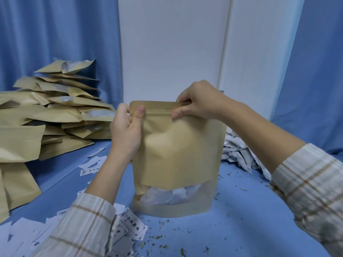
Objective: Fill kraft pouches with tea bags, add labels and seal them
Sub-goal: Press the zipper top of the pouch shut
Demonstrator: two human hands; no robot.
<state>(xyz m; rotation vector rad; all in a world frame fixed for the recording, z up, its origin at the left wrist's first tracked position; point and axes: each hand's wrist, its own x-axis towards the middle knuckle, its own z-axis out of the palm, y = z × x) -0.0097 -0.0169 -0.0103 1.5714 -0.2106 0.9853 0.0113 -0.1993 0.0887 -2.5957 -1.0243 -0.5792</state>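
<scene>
Left hand [126, 127] and right hand [196, 102] pinch the kraft pouch [176, 154], fingertips hidden behind its top.

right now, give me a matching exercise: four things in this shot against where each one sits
Things:
1. pouch
2. pile of pouches
3. heap of tea bags
4. labels

Places:
A. near left, beside the left sleeve
B. far left, stacked by the curtain
C. centre, upright, pinched at the top by the left hand and right hand
D. right, behind the right forearm

Pairs: 1-C, 2-B, 3-D, 4-A
</scene>
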